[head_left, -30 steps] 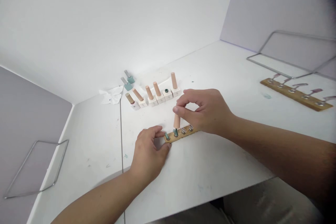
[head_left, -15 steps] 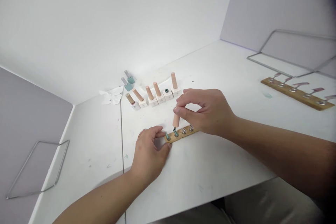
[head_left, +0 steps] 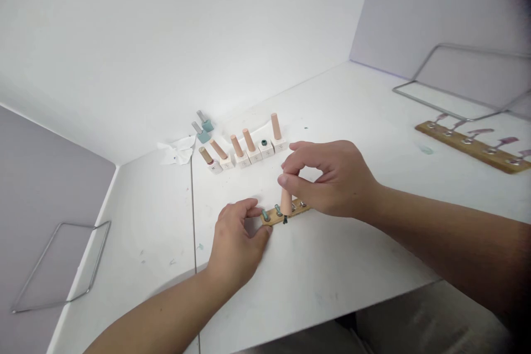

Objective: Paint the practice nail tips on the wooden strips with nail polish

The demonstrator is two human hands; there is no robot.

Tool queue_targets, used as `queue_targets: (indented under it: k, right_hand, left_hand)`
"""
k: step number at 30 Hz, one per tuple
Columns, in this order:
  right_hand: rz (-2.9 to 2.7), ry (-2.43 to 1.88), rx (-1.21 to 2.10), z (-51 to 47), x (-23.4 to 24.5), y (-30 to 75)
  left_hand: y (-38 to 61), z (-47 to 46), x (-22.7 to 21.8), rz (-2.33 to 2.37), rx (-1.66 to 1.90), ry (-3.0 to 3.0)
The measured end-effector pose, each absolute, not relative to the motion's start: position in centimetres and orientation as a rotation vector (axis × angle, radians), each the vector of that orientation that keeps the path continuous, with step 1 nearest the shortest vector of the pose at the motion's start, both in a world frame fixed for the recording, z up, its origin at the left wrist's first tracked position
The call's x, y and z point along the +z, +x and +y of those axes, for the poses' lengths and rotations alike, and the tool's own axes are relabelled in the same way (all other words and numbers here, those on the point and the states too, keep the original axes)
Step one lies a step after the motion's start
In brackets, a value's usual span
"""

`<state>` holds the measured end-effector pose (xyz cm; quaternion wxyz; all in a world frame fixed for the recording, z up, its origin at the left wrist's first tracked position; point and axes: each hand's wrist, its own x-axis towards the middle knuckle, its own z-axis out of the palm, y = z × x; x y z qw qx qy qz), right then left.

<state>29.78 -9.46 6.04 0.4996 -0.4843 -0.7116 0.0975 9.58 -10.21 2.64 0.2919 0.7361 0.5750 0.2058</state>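
My right hand (head_left: 332, 180) pinches a peach-coloured nail-polish brush cap (head_left: 286, 202), brush end down, just in front of a small wooden strip (head_left: 270, 219). The strip carries several nail tips on metal holders; the two at its left end look teal. My left hand (head_left: 234, 243) rests on the table with its fingers curled, thumb and fingertips pressing the strip's left end. An open bottle with a teal neck (head_left: 264, 147) stands in the row of bottles behind.
A row of small white polish bottles with peach caps (head_left: 243, 152) lines the back, with two teal bottles (head_left: 202, 128) and a crumpled tissue (head_left: 177, 151) beside it. A second wooden strip with pinkish nail tips (head_left: 473, 145) and a wire frame (head_left: 460, 80) lie right; another wire frame (head_left: 58, 265) lies left.
My right hand has carried the brush cap a little right and toward me, from over the second nail tip to the strip's front edge. My left hand has stayed put.
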Motion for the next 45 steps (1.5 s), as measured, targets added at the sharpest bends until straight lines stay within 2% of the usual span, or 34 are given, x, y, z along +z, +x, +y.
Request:
queue_targets:
  k: [15, 37, 45]
  right_hand:
    - [-1.660, -1.338, 0.241, -9.09, 6.13, 29.65]
    - [-1.691, -1.108, 0.137, -9.16, 5.58, 29.90]
    - [-1.672, -1.180, 0.178, -8.76, 5.50, 29.83]
  left_hand:
    - [9.57, -10.28, 2.59, 1.519, 0.571, 1.982]
    - [9.53, -10.25, 2.48, 1.520, 0.556, 1.953]
    - [9.51, -10.22, 2.55, 1.532, 0.552, 1.974]
